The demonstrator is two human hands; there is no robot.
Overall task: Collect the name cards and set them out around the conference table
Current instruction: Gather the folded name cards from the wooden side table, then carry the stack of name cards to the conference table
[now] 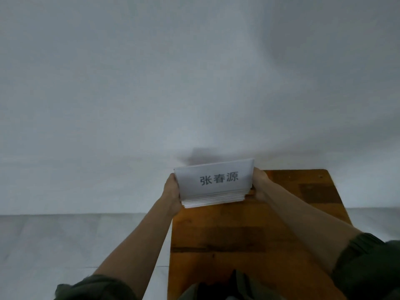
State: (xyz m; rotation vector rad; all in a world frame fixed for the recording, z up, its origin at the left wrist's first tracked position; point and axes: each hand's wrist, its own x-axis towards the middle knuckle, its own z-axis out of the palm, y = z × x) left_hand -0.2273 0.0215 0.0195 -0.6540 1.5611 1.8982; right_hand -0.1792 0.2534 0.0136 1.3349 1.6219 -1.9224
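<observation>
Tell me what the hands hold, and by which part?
A stack of name cards, held by its short ends: left hand at the left end, right hand at the right.

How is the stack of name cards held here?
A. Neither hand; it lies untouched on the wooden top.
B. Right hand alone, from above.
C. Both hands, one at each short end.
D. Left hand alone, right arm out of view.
C: the left hand grips the left end and the right hand the right end of the stack of name cards, at the far end of the wooden top.
</observation>
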